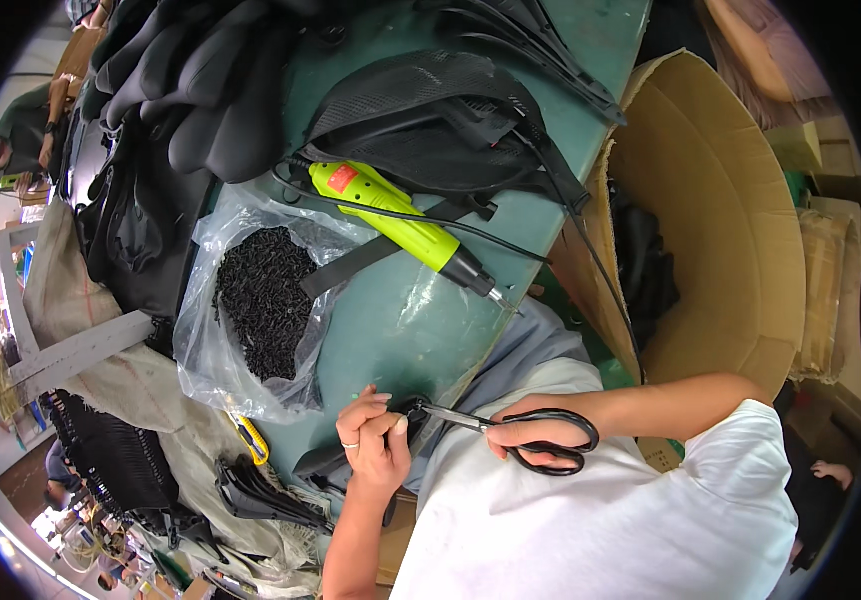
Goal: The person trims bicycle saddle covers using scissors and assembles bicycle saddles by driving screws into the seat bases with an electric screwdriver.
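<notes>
My right hand [540,432] has its fingers through the black handles of a pair of scissors [458,417]. The metal blades point left, toward my left hand [375,440], which wears a ring. Its thumb and fingers pinch a small black piece [413,408] right at the blade tips. Whether the blades touch that piece, I cannot tell. Both hands are in front of my body, by the near edge of the green table [380,350]. Just below the table edge, dark molded parts [320,465] show beside my left hand.
On the table lie a clear plastic bag [195,345] of small black screws, a yellow-green electric screwdriver [405,228] with a cord, and black bicycle saddles [210,80]. A cardboard box [740,230] holding black parts stands right. A yellow utility knife [250,440] lies left. Other people are around.
</notes>
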Tool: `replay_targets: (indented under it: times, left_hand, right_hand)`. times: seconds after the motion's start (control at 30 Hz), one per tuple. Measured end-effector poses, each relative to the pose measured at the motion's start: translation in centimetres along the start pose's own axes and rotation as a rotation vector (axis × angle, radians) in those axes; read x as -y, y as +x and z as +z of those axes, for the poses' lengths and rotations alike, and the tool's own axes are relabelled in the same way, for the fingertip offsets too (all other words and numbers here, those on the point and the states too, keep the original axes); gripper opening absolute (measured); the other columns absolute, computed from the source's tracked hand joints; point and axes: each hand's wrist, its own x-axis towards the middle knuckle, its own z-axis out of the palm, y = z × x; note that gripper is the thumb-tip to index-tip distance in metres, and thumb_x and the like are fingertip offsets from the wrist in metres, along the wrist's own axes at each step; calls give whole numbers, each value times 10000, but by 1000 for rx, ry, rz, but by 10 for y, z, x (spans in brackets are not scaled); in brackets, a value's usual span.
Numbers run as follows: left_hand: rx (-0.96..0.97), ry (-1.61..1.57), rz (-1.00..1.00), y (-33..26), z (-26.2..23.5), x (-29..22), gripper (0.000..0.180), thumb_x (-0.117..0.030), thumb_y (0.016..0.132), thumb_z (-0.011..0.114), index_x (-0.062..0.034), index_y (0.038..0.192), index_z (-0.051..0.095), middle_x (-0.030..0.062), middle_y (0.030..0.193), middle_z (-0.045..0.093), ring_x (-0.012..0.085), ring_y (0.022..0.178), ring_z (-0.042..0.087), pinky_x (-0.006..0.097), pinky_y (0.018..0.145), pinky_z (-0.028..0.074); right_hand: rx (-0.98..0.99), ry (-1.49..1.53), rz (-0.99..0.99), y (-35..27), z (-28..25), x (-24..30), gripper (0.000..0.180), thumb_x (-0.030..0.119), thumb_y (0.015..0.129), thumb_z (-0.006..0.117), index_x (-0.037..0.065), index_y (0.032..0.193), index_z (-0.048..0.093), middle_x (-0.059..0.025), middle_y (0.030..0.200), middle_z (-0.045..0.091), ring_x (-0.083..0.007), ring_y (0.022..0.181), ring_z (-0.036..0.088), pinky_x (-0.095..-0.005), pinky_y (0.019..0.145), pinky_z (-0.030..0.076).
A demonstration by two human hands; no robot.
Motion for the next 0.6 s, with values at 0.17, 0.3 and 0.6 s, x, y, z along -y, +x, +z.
replay_targets:
  times: [0.17,0.3,0.6]
  left_hand:
    - [5,-4,-16,-2,0,1,138,48,935,712,-32,988,613,132,1166,500,328,1069,647,547,1068,575]
    - [-1,14,-8,1,0,-1,132,46,946,705,-26,1000,609,143,1169,502,329,1071,648,545,1069,578]
    - [-1,-23,-112,2,1,-1,104,51,991,663,10,1059,596,178,1187,505,347,1050,701,469,971,617]
  right_hand:
    - [97,141,52,9,0,-4,615,618,1126,457,28,1006,588,-21,577,512,-139,421,519,-305,420,413]
    - [101,166,74,10,3,-4,599,599,1132,455,28,1009,587,-24,572,508,-142,415,517,-307,413,400]
    - [93,385,109,19,13,-10,570,577,1146,429,34,1051,574,-15,581,510,-146,400,496,-320,397,384]
